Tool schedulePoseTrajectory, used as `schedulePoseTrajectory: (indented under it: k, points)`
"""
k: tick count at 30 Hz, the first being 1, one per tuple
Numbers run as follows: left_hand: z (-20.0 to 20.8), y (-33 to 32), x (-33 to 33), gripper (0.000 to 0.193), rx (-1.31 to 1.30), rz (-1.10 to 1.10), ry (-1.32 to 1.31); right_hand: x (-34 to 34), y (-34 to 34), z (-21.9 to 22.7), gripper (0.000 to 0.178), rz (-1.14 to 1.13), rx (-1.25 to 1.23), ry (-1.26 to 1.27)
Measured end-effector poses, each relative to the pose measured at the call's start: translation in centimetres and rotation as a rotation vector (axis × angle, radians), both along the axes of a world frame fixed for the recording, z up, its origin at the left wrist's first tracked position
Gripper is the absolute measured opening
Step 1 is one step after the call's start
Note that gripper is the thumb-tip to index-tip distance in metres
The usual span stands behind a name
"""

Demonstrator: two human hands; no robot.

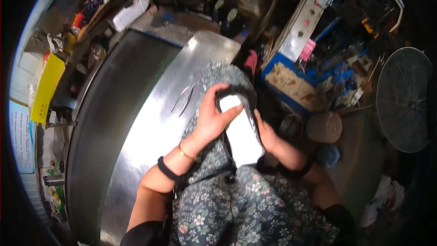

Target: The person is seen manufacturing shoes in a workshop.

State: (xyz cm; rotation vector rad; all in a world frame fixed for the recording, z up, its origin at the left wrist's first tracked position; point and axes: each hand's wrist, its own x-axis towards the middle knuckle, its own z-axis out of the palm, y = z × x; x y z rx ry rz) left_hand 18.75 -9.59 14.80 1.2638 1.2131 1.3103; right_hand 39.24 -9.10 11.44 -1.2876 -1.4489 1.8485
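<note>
Left hand gripped white block; right hand at its right edge, grip unclear. Likely steadying; next needed both hands.

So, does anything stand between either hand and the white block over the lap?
Nothing visible bars the left hand: its thumb lies on the white block. Beside the right hand, only a dark strip along the block's edge separates it from the white face; whether that hand touches the strip, I cannot tell.
</note>
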Motion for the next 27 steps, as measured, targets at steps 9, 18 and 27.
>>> schedulePoseTrajectory:
  k: [9,18,27]
  points:
    - [0.6,2.3,0.3,0.062,0.009,0.064,0.138,-2.5,0.9,4.0,0.046,0.013,1.112,-0.846]
    - [1.4,1.0,-0.9,0.065,0.017,-0.045,0.213,0.4,-2.8,5.6,0.077,0.17,0.391,-0.473]
    - [1.1,0.3,-0.2,0.053,-0.064,0.145,-0.192,-2.6,-1.8,0.4,0.084,0.011,0.512,-0.084]
